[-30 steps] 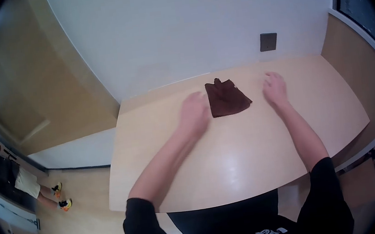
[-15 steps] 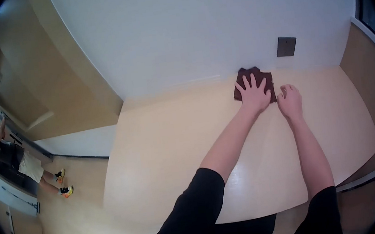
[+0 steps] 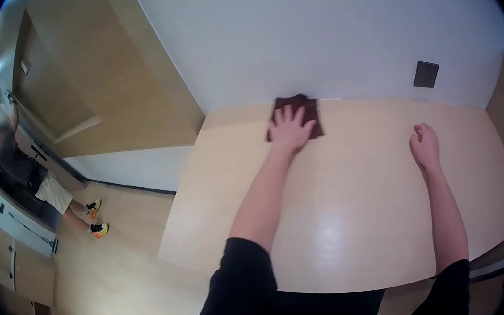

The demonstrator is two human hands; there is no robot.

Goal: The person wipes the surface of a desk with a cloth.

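Observation:
A dark maroon cloth lies on the pale wooden table, by the wall at the table's back edge. My left hand rests flat on top of it, fingers spread, pressing it to the tabletop. Part of the cloth is hidden under the palm. Well to the right, my right hand rests on or just over the table, its fingers loosely bent and a little apart. Nothing shows in it.
A white wall with a dark socket plate rises behind the table. At the left stands a person with one arm raised, near a wooden door panel. Floor runs along the table's left side.
My left hand has slid the cloth leftward along the back of the table. My right hand is now farther from it. The view has shifted and tilted slightly.

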